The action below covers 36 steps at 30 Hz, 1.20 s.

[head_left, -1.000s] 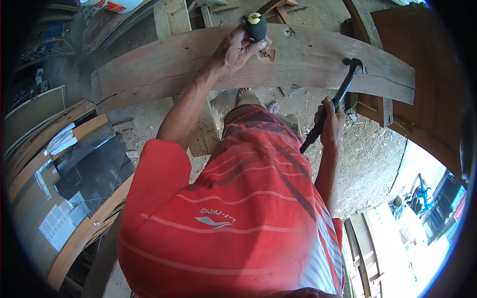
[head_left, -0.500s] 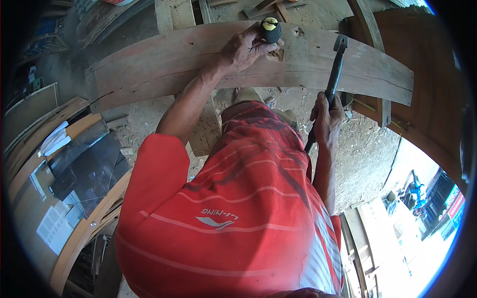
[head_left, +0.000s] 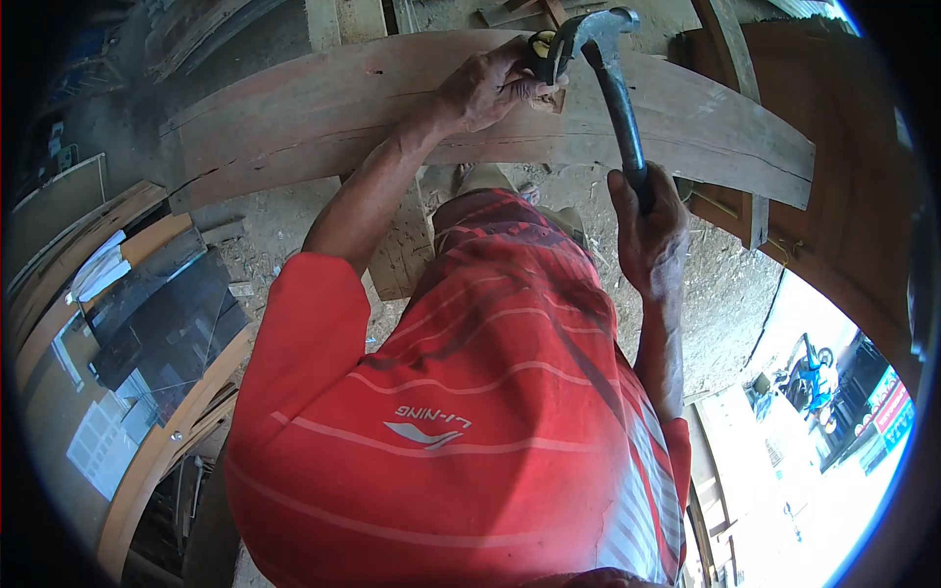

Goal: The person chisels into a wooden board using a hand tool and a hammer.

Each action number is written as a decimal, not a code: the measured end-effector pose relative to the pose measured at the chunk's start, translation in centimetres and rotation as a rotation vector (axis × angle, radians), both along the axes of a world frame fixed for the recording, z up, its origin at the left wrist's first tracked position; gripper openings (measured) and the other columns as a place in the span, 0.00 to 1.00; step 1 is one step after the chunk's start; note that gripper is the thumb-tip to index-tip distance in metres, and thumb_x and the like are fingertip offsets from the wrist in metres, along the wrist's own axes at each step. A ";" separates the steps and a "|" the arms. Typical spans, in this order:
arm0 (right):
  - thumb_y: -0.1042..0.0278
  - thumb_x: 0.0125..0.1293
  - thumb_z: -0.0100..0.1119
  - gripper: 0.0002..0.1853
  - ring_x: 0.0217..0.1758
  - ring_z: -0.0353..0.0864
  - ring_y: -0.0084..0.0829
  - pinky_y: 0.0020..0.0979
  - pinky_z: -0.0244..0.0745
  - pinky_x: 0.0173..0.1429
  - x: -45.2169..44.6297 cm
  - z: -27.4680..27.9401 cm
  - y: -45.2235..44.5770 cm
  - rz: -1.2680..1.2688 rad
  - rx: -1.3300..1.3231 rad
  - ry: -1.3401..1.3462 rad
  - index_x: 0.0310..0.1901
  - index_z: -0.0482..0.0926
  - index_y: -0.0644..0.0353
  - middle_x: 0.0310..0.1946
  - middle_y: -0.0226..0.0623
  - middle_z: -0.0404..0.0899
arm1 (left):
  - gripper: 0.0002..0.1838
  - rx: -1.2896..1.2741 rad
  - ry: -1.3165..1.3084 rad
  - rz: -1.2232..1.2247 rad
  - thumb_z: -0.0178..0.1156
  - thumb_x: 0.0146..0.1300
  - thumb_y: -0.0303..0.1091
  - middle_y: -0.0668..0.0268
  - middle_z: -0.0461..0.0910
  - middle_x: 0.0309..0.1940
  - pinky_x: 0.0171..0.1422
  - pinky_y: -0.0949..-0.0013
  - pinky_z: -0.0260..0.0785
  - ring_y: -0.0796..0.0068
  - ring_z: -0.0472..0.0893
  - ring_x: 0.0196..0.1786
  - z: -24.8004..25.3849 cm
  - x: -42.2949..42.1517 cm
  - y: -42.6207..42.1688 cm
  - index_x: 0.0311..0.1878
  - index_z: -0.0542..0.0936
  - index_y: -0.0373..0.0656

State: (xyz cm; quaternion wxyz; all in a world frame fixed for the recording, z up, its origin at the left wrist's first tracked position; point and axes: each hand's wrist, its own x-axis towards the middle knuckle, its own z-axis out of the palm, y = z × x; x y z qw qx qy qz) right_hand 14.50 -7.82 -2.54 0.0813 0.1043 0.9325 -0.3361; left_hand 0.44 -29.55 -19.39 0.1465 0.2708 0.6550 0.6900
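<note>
A wide wooden plank [head_left: 323,113] with a long crack lies across the view. Above its middle, my left hand [head_left: 490,90] is closed around a tool with a black and yellow handle end [head_left: 542,44]; the tool's lower part is hidden. Close by the fingers is a small cut recess [head_left: 557,101] in the wood. My right hand [head_left: 652,230] grips the handle of a claw hammer [head_left: 618,103]. The hammer's head is raised beside the tool's handle end and partly covers it; whether they touch I cannot tell.
Dark boards and papers [head_left: 167,333] are stacked at the left. A brown wooden panel [head_left: 833,147] stands at the right, beside an upright batten [head_left: 730,54]. Wood pieces lie on the dusty floor [head_left: 720,304] beyond the plank. A motorbike [head_left: 812,377] shows at the lower right.
The hammer has swung up and left from over the plank's right part to the tool's handle end. My left hand and the tool appear slightly further right.
</note>
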 end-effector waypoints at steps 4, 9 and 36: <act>0.51 0.75 0.64 0.20 0.28 0.72 0.31 0.36 0.70 0.37 0.2 -0.1 0.0 0.019 -0.006 0.063 0.47 0.81 0.63 0.26 0.38 0.74 | 0.20 -0.088 0.066 0.043 0.62 0.76 0.35 0.61 0.87 0.51 0.62 0.62 0.79 0.66 0.86 0.55 1.1 0.3 -0.2 0.67 0.73 0.42; 0.59 0.73 0.67 0.13 0.25 0.76 0.36 0.39 0.72 0.34 0.6 0.0 0.5 0.062 0.072 0.088 0.45 0.82 0.62 0.26 0.42 0.76 | 0.18 -0.271 0.149 0.098 0.62 0.76 0.36 0.58 0.89 0.47 0.60 0.60 0.80 0.60 0.89 0.54 2.8 0.9 -0.2 0.65 0.74 0.45; 0.55 0.75 0.64 0.16 0.26 0.76 0.35 0.38 0.72 0.35 0.7 0.6 1.1 0.006 0.058 0.136 0.43 0.81 0.62 0.25 0.40 0.76 | 0.19 -0.047 -0.056 -0.026 0.63 0.75 0.31 0.64 0.84 0.54 0.65 0.66 0.78 0.73 0.84 0.59 0.1 -0.3 0.1 0.64 0.73 0.40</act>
